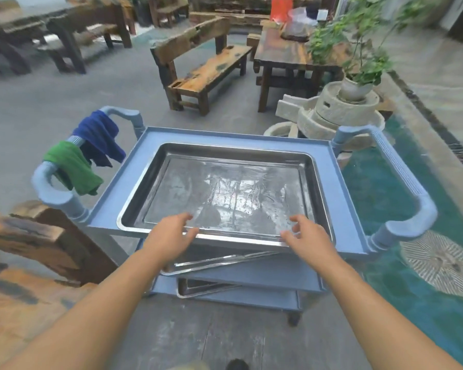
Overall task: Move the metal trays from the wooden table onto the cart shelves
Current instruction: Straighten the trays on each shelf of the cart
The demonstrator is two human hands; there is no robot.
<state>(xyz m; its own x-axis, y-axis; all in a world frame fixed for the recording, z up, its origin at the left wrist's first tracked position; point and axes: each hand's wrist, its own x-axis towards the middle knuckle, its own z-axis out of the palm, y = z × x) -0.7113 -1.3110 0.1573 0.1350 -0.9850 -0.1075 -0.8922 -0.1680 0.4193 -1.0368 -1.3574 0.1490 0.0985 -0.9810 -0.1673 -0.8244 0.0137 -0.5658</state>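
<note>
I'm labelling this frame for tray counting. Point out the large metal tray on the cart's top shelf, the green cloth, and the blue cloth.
Large metal tray on the top shelf [225,193], head view, on its shiny floor.
Green cloth [71,166], head view, mid-fold.
Blue cloth [99,134], head view, on its upper drape.

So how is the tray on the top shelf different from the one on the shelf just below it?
The top tray lies in full view and sits roughly square in its shelf; the middle tray is mostly hidden under the top shelf, with only its near edge showing, skewed at an angle. The left hand and right hand hover open at the top tray's near rim; nothing touches the middle tray. Both are shiny metal with raised rims.
</note>
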